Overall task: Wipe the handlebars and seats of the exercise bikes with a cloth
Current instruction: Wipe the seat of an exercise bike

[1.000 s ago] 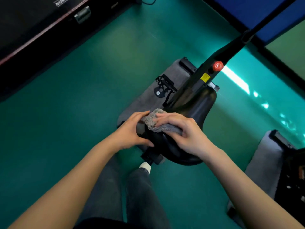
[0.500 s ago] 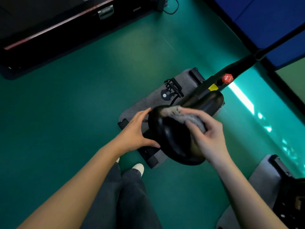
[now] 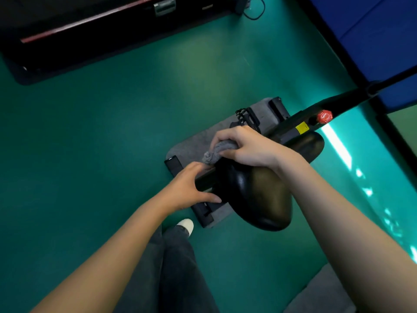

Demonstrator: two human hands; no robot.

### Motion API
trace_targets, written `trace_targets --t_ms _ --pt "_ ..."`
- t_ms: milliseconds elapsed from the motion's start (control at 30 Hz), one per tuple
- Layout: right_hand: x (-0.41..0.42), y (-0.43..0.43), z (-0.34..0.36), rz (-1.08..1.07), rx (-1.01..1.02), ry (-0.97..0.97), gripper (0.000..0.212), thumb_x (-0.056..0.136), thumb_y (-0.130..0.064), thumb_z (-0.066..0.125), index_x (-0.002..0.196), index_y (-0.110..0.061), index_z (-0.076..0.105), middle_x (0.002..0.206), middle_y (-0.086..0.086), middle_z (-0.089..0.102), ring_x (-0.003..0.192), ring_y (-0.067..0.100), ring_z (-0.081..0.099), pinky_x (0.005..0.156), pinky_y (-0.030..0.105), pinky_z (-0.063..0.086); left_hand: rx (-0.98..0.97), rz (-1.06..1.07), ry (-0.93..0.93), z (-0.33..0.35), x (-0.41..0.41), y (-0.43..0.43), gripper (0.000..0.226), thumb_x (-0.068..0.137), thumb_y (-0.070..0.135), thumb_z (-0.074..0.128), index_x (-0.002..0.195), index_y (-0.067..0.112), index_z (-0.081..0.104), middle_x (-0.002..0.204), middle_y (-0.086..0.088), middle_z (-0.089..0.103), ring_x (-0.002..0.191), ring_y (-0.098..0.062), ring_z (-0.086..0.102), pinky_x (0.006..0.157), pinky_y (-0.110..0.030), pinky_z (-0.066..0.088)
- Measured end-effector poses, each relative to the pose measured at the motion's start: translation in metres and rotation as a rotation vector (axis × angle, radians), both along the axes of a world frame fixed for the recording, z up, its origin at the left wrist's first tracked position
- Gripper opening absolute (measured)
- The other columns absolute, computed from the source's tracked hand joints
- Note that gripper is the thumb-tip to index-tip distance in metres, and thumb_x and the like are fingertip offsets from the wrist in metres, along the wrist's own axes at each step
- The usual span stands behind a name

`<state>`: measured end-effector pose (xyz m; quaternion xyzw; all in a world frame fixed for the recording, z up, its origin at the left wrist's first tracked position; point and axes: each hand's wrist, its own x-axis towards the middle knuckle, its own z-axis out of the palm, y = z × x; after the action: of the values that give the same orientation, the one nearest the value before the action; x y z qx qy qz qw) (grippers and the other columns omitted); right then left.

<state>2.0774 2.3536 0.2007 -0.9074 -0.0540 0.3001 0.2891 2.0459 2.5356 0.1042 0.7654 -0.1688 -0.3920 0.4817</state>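
At seat (image 3: 259, 195) front: right hand (image 3: 250, 147) clamps cloth (image 3: 216, 152) against it; left hand (image 3: 189, 188), fingers straight, touches seat edge.

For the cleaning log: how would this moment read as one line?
step: seat wipe | right hand: grips cloth on seat | left hand: braces seat side | grey mat: on floor below
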Motion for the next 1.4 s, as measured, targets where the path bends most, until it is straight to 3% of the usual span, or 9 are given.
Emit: trace_targets --t_ms 233,400,667,767,867,967,1033,1100,1400 --pt "-0.019 -0.005 0.010 0.028 0.139 -0.011 0.025 0.083 -0.003 0.063 0.094 -0.024 0.070 0.101 0.000 0.071 0.102 0.015 0.063 0.094 0.037 0.047 0.041 0.054 -0.030 -0.003 0.016 0.012 0.071 0.058 0.033 0.086 0.122 0.025 0.057 0.118 0.010 0.056 0.111 -0.006 0.051 0.097 -0.027 0.040" --pt "-0.040 -0.003 0.013 0.133 0.141 -0.130 0.028 0.077 0.002 0.063 0.095 -0.017 0.071 0.099 0.002 0.069 0.101 0.020 0.058 0.094 0.031 0.041 -0.053 0.005 -0.068 0.008 0.027 0.006 0.077 0.064 0.014 0.084 0.125 0.041 0.045 0.121 0.013 0.053 0.103 0.011 0.050 0.090 -0.022 0.041" --pt "-0.115 -0.007 0.008 -0.110 0.291 -0.319 0.026 0.076 0.013 0.066 0.092 -0.007 0.072 0.102 -0.001 0.070 0.112 0.011 0.061 0.113 0.042 0.030 -0.096 -0.129 -0.260 0.012 0.014 -0.002 0.094 0.069 0.009 0.079 0.140 0.042 0.029 0.132 0.014 0.039 0.115 -0.003 0.046 0.101 -0.036 0.042" --pt "-0.140 -0.005 0.007 -0.327 0.393 -0.325 0.024 0.078 0.012 0.064 0.093 -0.005 0.071 0.103 0.002 0.071 0.111 0.014 0.062 0.113 0.038 0.030 -0.102 -0.090 -0.256 0.012 0.013 -0.004 0.093 0.066 0.018 0.083 0.136 0.047 0.029 0.130 0.015 0.039 0.113 -0.004 0.048 0.100 -0.038 0.043" --pt "-0.173 -0.011 0.008 -0.790 0.477 -0.453 0.021 0.081 0.002 0.060 0.095 -0.011 0.069 0.101 -0.008 0.072 0.102 0.007 0.064 0.101 0.023 0.041 -0.091 -0.056 -0.285 0.013 0.013 -0.007 0.089 0.063 0.029 0.085 0.134 0.045 0.034 0.129 0.015 0.040 0.109 -0.003 0.051 0.098 -0.035 0.044" --pt "-0.203 -0.011 -0.006 -1.312 0.319 -0.717 0.025 0.085 -0.004 0.057 0.097 -0.024 0.066 0.097 -0.014 0.070 0.089 0.002 0.062 0.081 0.019 0.048 -0.088 -0.043 -0.310 0.013 0.014 -0.007 0.089 0.060 0.028 0.086 0.135 0.037 0.040 0.127 0.013 0.044 0.107 -0.002 0.053 0.096 -0.031 0.044" --pt "-0.209 -0.001 -0.023 -1.558 0.228 -0.811 0.027 0.088 0.003 0.056 0.101 -0.019 0.064 0.107 0.001 0.069 0.099 0.011 0.063 0.091 0.027 0.050 -0.088 -0.050 -0.327 0.012 0.016 -0.008 0.088 0.058 0.028 0.087 0.132 0.042 0.040 0.125 0.014 0.045 0.106 -0.002 0.054 0.094 -0.031 0.045" --pt "-0.204 0.017 -0.039 -1.688 0.244 -0.818 0.027 0.089 0.010 0.053 0.105 -0.010 0.062 0.116 0.013 0.066 0.110 0.017 0.061 0.100 0.027 0.046 -0.094 -0.051 -0.332 0.011 0.018 -0.009 0.088 0.056 0.029 0.087 0.126 0.050 0.039 0.124 0.015 0.046 0.106 -0.003 0.054 0.092 -0.030 0.044" --pt "-0.169 0.089 -0.058 -1.952 0.103 -1.015 0.027 0.089 0.009 0.053 0.112 -0.003 0.061 0.124 0.017 0.060 0.123 0.019 0.053 0.108 0.030 0.038 -0.136 -0.080 -0.327 0.006 0.030 -0.010 0.086 0.049 0.034 0.088 0.115 0.061 0.039 0.119 0.024 0.044 0.100 0.000 0.058 0.083 -0.021 0.044"
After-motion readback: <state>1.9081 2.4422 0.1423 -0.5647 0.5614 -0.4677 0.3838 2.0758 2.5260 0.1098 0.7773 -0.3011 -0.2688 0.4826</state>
